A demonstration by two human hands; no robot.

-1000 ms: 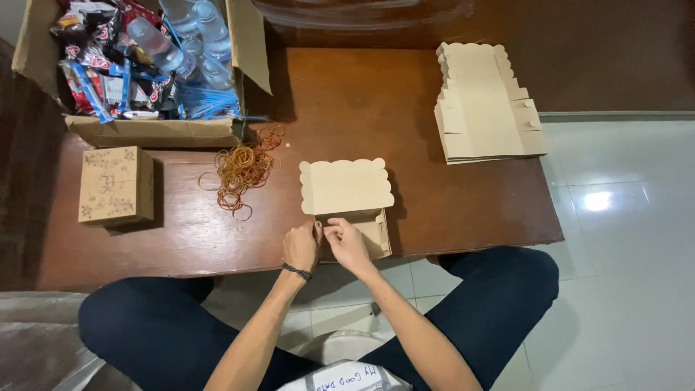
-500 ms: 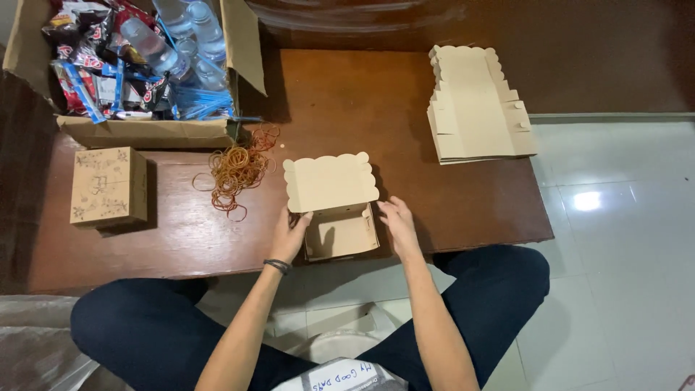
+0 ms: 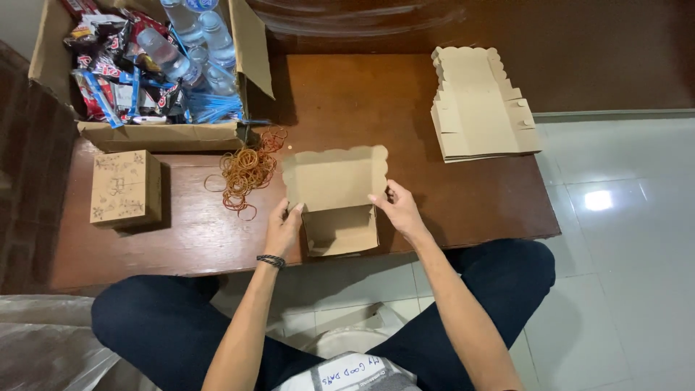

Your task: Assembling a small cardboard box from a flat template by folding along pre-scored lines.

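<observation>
— Both hands have parted since a second ago: then they met at the front edge of the small box, now they sit on either side of it, and its lid stands thrown back. What bears it all?

— Largest is the low table [image 3: 449, 195], dark reddish wood with a polished, streaky grain, set on pale glossy floor tiles. The person sits cross-legged at its near edge in dark trousers.

— And on the table?

— At the far left stands a big corrugated carton [image 3: 156, 134], flaps up, stuffed with crinkly snack packets and clear plastic water bottles [image 3: 192, 43]. At the far right lies a stack of flat box blanks [image 3: 481, 105], smooth brown card with scalloped edges. Left of centre is a closed little cube box [image 3: 124, 188], brown card with faint drawn patterns. Between the carton and the centre lies a loose tangle of thin orange-brown rubber bands [image 3: 246, 170].

— Where is the open box?

— The open cardboard box [image 3: 340, 228] rests at the table's near edge, centre; its scallop-edged lid lies back flat, matte and plain.

— The hands?

— The left hand [image 3: 282, 230], a dark beaded band at the wrist, has its fingers loosely curled, the tips touching the box's left wall where lid meets body. The right hand [image 3: 397, 208] pinches the right-hand corner of the lid between thumb and forefinger, its other fingers half bent.
</observation>
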